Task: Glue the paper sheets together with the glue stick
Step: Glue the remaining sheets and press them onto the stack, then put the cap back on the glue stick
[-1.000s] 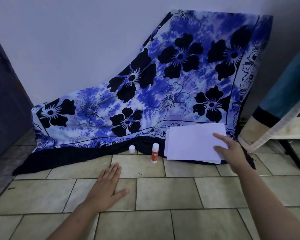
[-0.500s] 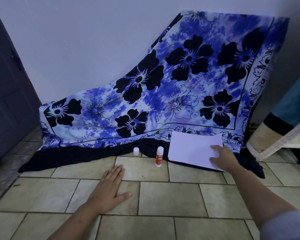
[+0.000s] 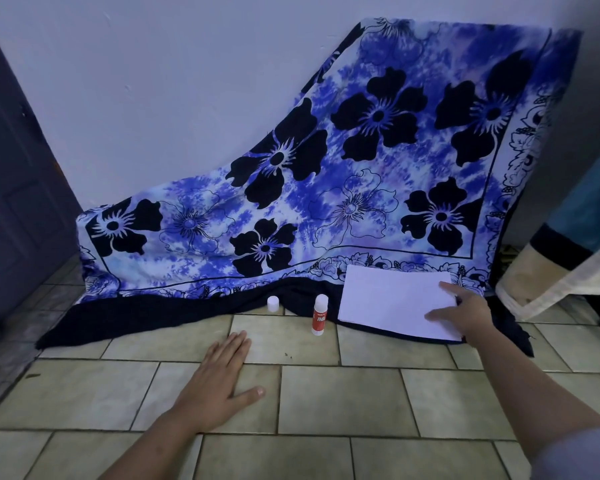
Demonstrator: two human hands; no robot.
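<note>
White paper sheets [image 3: 392, 301]: right hand [image 3: 465, 311] rests open-fingered on their right edge, gripping nothing — square them. Left hand [image 3: 222, 379], lying flat, should fetch the uncapped red-and-white glue stick [image 3: 319, 315] just left.

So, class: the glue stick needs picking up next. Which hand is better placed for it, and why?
The left hand. It lies flat and empty on the floor tiles, just short of the upright glue stick, with nothing between them. The right hand is occupied, resting on the paper sheets.
</note>
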